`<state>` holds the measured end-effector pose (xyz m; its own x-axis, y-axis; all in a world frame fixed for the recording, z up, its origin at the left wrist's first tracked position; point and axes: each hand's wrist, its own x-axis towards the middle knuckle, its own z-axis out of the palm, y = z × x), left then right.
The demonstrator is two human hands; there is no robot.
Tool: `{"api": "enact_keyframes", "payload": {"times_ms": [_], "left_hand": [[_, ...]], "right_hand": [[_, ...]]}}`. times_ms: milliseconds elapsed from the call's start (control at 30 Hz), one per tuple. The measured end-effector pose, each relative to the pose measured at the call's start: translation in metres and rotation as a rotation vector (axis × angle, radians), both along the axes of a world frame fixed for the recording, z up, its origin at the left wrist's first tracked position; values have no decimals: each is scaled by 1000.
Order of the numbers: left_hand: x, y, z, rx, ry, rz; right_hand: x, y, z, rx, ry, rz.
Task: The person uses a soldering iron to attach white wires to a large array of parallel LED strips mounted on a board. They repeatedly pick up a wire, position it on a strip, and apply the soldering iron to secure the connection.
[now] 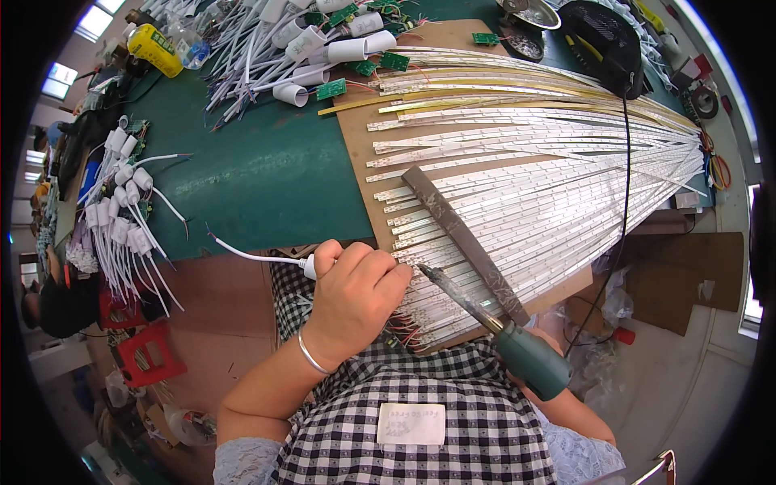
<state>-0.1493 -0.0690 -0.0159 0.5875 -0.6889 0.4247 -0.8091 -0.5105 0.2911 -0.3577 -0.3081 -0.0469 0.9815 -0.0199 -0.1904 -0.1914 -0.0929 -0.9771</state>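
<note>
My left hand (356, 291) is closed around a white plastic cap with a white cable (259, 257) whose bared wire ends point left. Its fingertips press near the left ends of the LED strips (558, 194), which fan out over a brown board. My right hand (547, 339), mostly hidden behind the green handle, grips a soldering iron (529, 361). The iron's dark tip is close to my left fingertips at the strip ends; whether it touches them cannot be made out. A dark flat bar (465, 242) lies slantwise across the strips.
White caps with cables and green circuit boards (331, 89) pile up at the back, with another bunch (121, 218) at the left. A black cord (627, 162) crosses the strips. At the back right sit a metal dish (533, 12) and a black mesh cap (602, 40). A red stool (151, 356) stands lower left.
</note>
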Motion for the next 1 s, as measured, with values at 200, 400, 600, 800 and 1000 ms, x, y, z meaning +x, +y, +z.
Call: {"api": "enact_keyframes", "payload": {"times_ms": [200,400,600,800,1000], "left_hand": [[0,-1,2,13,-11,2],[0,-1,2,33,-34,0],[0,0,2,36,-32,-1],[0,-1,2,53,-35,-9],[1,-1,4,64,-28,-7]], "right_hand": [[-6,-3,-8,9,-69,-12],[4,-5,-4,-82,-214,77],[7,-4,6,-204,-51,52],[16,16,18,303,126,-322],[12,-2,12,49,-110,14]]}}
